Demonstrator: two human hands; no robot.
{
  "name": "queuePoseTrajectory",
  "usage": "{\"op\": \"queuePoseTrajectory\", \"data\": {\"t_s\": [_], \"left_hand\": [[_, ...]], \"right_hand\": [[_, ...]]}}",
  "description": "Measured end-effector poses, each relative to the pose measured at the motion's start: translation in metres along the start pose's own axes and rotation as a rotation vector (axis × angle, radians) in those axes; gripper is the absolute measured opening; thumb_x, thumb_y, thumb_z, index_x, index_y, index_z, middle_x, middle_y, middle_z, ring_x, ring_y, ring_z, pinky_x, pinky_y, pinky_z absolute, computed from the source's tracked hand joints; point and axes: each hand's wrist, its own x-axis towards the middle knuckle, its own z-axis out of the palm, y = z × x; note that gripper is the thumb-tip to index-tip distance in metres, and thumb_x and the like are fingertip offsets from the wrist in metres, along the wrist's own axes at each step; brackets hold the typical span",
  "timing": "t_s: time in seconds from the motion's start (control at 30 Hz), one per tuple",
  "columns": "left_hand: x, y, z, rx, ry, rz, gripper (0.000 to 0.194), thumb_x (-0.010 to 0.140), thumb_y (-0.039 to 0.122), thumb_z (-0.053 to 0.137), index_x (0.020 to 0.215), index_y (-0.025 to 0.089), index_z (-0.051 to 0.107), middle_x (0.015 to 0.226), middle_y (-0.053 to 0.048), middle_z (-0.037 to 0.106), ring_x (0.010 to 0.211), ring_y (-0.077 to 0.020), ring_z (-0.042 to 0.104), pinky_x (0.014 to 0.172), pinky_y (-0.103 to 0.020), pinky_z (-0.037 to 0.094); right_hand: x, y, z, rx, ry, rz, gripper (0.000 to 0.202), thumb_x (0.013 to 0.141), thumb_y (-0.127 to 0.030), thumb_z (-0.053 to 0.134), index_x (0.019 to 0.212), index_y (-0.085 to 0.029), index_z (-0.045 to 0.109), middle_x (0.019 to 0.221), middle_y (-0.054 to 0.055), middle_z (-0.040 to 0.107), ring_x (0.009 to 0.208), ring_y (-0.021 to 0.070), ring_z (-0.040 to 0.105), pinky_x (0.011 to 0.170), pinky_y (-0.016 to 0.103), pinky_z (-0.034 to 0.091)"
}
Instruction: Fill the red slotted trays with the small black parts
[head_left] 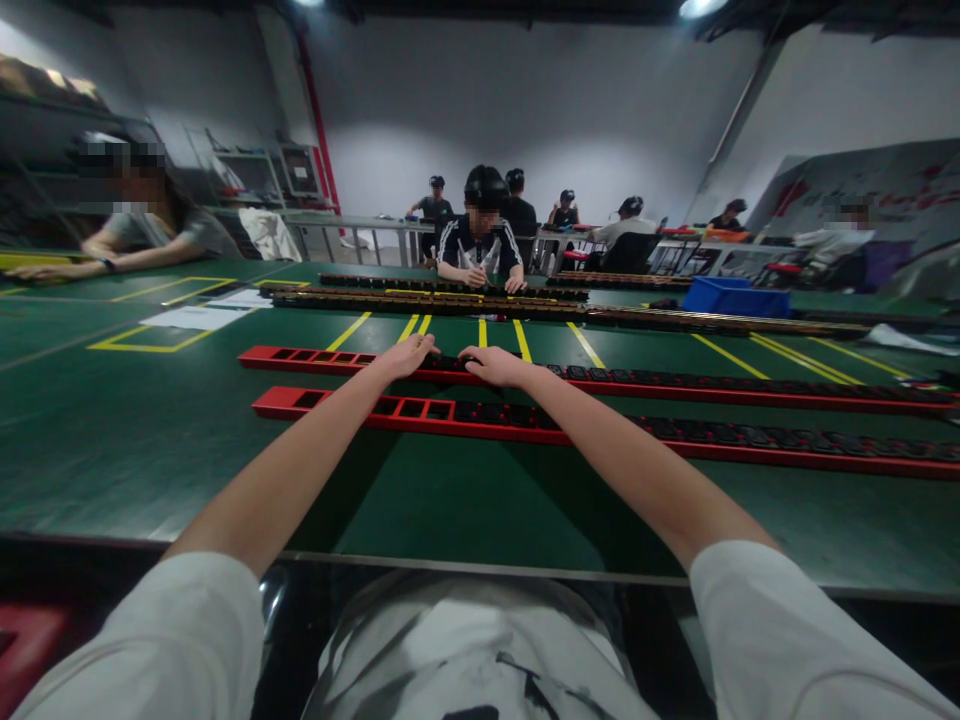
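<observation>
Two long red strips with rows of square slots lie across the green table. At the farther red strip (pixel 315 361), my left hand (pixel 409 356) and my right hand (pixel 495 366) touch a dark part of the row, a short gap between them. Their fingers are bent, and whatever they grip is too small and dark to make out. The nearer red strip (pixel 435 410) passes beneath my forearms. Slots at its left end look open, while black pieces (pixel 491 413) fill those farther right.
Long dark strips (pixel 450 300) lie beyond, with a person (pixel 480 240) working behind them. A blue bin (pixel 735 297) stands at the right. White papers (pixel 199 317) and yellow tape lines mark the green table (pixel 97 440). Another person (pixel 150 220) leans in at the left.
</observation>
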Motion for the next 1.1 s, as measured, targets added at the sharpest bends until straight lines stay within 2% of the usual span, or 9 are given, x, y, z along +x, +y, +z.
{"op": "queuePoseTrajectory", "data": {"t_s": [0.13,0.23,0.33,0.4,0.53,0.63,0.73,0.87,1.1], "left_hand": [[0.002,0.001,0.000,0.047,-0.002,0.076,0.048,0.100,0.037,0.031,0.102,0.015,0.074,0.117,-0.013,0.068,0.118,-0.0263,0.057,0.106,-0.036,0.042],[0.001,0.000,-0.001,0.034,0.184,0.049,0.028,0.091,0.027,0.049,0.110,0.015,0.066,0.118,-0.013,0.065,0.120,-0.0262,0.054,0.108,-0.039,0.040],[-0.001,-0.002,-0.008,-0.063,0.406,-0.096,0.038,0.078,0.017,0.062,0.116,0.018,0.058,0.115,-0.010,0.063,0.109,-0.0250,0.058,0.101,-0.041,0.045],[-0.002,-0.002,-0.018,-0.144,0.456,-0.146,0.045,0.073,0.013,0.064,0.117,0.019,0.054,0.108,-0.007,0.063,0.100,-0.0226,0.061,0.095,-0.039,0.049],[-0.006,-0.004,-0.044,-0.337,0.395,-0.224,0.049,0.070,0.012,0.064,0.116,0.021,0.050,0.093,-0.001,0.062,0.077,-0.0170,0.063,0.072,-0.031,0.053],[-0.016,-0.012,-0.057,-0.395,0.319,-0.218,0.046,0.071,0.014,0.063,0.114,0.022,0.048,0.089,0.001,0.060,0.067,-0.0143,0.062,0.062,-0.027,0.052],[-0.032,-0.026,-0.061,-0.263,0.295,-0.197,0.041,0.071,0.020,0.065,0.109,0.023,0.049,0.089,0.001,0.060,0.066,-0.0156,0.061,0.066,-0.031,0.054],[-0.043,-0.045,-0.054,0.013,0.354,-0.089,0.024,0.070,0.021,0.066,0.090,0.021,0.052,0.095,-0.005,0.062,0.095,-0.0241,0.062,0.092,-0.040,0.050],[-0.041,-0.042,-0.042,-0.008,0.417,-0.078,0.041,0.075,0.023,0.064,0.113,0.018,0.051,0.105,-0.008,0.065,0.097,-0.0246,0.063,0.091,-0.038,0.049]], "right_hand": [[0.000,0.000,0.000,0.004,0.000,-0.008,0.036,0.100,-0.030,0.047,0.132,-0.019,0.059,0.128,0.012,0.068,0.113,0.0247,0.065,0.098,0.035,0.048],[0.000,0.000,0.000,0.002,-0.007,-0.001,0.037,0.100,-0.030,0.046,0.134,-0.018,0.058,0.131,0.012,0.066,0.116,0.0248,0.063,0.100,0.035,0.046],[0.000,-0.001,0.000,-0.004,-0.014,0.011,0.038,0.100,-0.030,0.045,0.134,-0.018,0.058,0.131,0.012,0.067,0.115,0.0260,0.064,0.099,0.035,0.047],[0.000,-0.001,-0.001,-0.005,-0.019,0.019,0.038,0.100,-0.031,0.045,0.134,-0.019,0.058,0.129,0.012,0.067,0.114,0.0260,0.064,0.097,0.035,0.048],[0.000,0.000,-0.001,0.005,-0.023,0.020,0.039,0.100,-0.033,0.045,0.134,-0.020,0.058,0.130,0.012,0.067,0.115,0.0271,0.065,0.095,0.035,0.049],[0.000,0.000,-0.001,0.012,-0.015,0.017,0.039,0.100,-0.033,0.046,0.134,-0.019,0.059,0.131,0.014,0.067,0.115,0.0284,0.065,0.095,0.036,0.049],[0.001,0.001,0.000,0.023,-0.015,0.032,0.038,0.100,-0.032,0.047,0.134,-0.020,0.059,0.129,0.014,0.068,0.114,0.0287,0.065,0.094,0.037,0.049],[0.000,0.001,0.000,0.041,-0.009,0.017,0.036,0.100,-0.031,0.048,0.133,-0.020,0.060,0.130,0.012,0.067,0.114,0.0269,0.064,0.097,0.036,0.048],[-0.002,-0.004,-0.004,-0.006,-0.024,0.037,0.038,0.101,-0.029,0.046,0.135,-0.018,0.058,0.131,0.013,0.067,0.116,0.0269,0.064,0.099,0.037,0.047]]}}
